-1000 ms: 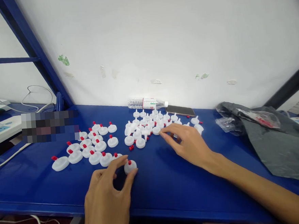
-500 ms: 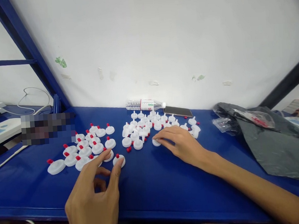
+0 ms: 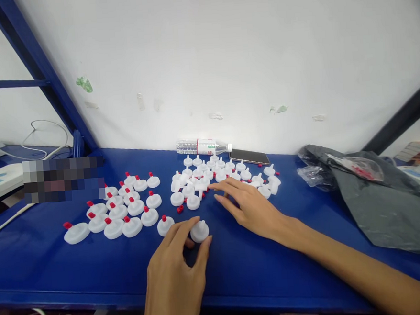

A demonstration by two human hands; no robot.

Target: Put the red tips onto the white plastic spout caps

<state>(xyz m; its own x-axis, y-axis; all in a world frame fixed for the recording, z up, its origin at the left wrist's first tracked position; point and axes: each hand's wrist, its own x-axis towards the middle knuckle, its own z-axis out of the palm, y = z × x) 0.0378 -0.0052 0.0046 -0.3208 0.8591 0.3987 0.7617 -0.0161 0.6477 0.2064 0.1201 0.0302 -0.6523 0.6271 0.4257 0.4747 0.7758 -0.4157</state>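
Observation:
My left hand (image 3: 175,275) pinches a white cap without a red plug (image 3: 200,231) between thumb and fingers on the blue table (image 3: 239,266). My right hand (image 3: 249,207) lies flat with fingers spread, fingertips by the pile of plain white caps (image 3: 211,176) and small red plugs (image 3: 179,209). To the left stand several white caps with red plugs fitted (image 3: 123,211), the nearest one (image 3: 165,225) just left of my left hand.
A water bottle (image 3: 202,146) and a phone (image 3: 249,156) lie against the white wall. A dark plastic bag (image 3: 385,198) with a clear bag covers the right of the table. Cables and a white device sit at the far left.
My left hand let go of the plugged cap beside the finished group, moved right and closed on a plain white cap. My right hand slid that cap toward it, then reached back to the pile.

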